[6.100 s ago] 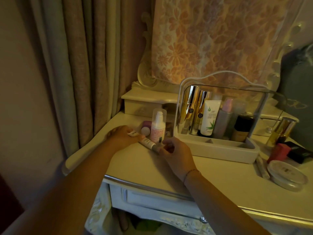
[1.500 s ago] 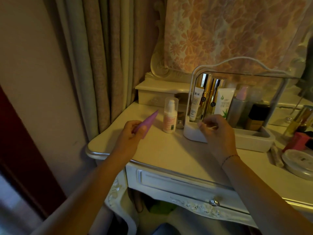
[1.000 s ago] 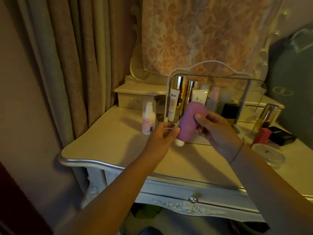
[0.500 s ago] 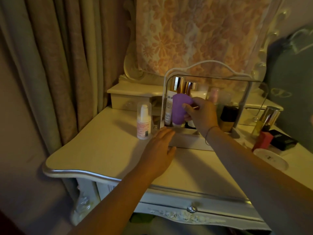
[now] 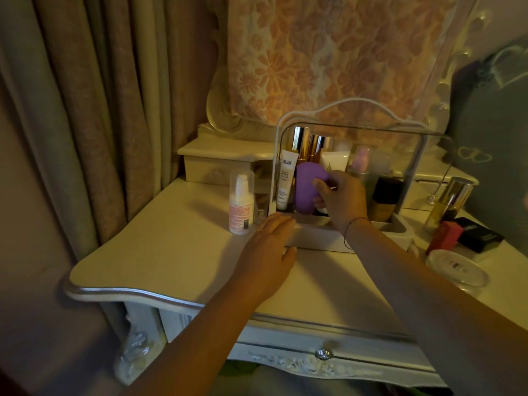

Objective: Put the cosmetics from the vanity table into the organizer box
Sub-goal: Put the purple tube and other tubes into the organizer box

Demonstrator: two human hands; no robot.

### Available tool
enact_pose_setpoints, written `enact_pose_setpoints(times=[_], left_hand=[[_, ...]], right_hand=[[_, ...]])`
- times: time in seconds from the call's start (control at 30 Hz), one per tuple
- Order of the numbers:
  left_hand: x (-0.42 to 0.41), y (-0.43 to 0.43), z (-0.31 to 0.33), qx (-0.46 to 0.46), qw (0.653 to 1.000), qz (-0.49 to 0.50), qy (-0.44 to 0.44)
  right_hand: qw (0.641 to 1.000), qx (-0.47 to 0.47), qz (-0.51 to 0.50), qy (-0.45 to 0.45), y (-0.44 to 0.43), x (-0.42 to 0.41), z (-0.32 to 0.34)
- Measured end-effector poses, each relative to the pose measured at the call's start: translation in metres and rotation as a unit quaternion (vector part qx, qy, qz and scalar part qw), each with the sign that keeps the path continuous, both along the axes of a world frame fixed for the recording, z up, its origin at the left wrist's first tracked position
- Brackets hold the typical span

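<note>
Head view: right hand (image 5: 341, 200) grips the purple tube (image 5: 310, 188) with fingers curled round its right side, inside the organizer box (image 5: 320, 234) at its left end. Tube long axis near vertical, slightly tilted; broad rounded end up, lower end down behind the box's front wall, so its cap end is hidden. It stands just right of the white BB cream tube (image 5: 286, 178), also upright. Left hand (image 5: 271, 247) lies flat, fingers extended, holding nothing, fingertips touching the box's front left corner. Behind the purple tube: two gold-capped tubes, tops only visible; a white tube (image 5: 335, 162) largely covered by the hand; a pink-topped bottle (image 5: 360, 162), blurred through the clear lid; one dark bottle (image 5: 385, 200). Outside the box, on the vanity table (image 5: 171, 252): one pump bottle (image 5: 242, 202) with clear cap, upright, left of the box; to the right, one gold bottle (image 5: 450, 204), one red box (image 5: 445, 235), one black box (image 5: 480, 234), one round clear-lidded jar (image 5: 457, 268). Label text unreadable in dim light.
</note>
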State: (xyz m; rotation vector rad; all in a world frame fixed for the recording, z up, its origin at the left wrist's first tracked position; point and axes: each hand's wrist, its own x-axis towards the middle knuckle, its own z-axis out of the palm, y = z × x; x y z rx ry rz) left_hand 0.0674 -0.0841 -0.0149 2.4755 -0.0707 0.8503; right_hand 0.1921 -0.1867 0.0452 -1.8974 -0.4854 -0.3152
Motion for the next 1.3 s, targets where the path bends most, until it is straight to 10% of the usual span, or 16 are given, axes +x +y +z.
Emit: enact_pose_setpoints(times=[0.7, 1.1, 1.3], left_hand=[[0.0, 0.001, 0.0, -0.016, 1.0, -0.009, 0.012], [0.0, 0.001, -0.001, -0.024, 1.0, 0.003, 0.017], [-0.013, 0.004, 0.014, -0.157, 0.975, 0.073, -0.136]], right_hand=[[0.991, 0.097, -0.088, 0.015, 0.005, 0.002, -0.003], [0.994, 0.002, -0.096, 0.048, 0.0, 0.007, -0.014], [0.995, 0.027, -0.093, -0.008, -0.011, -0.009, -0.021]])
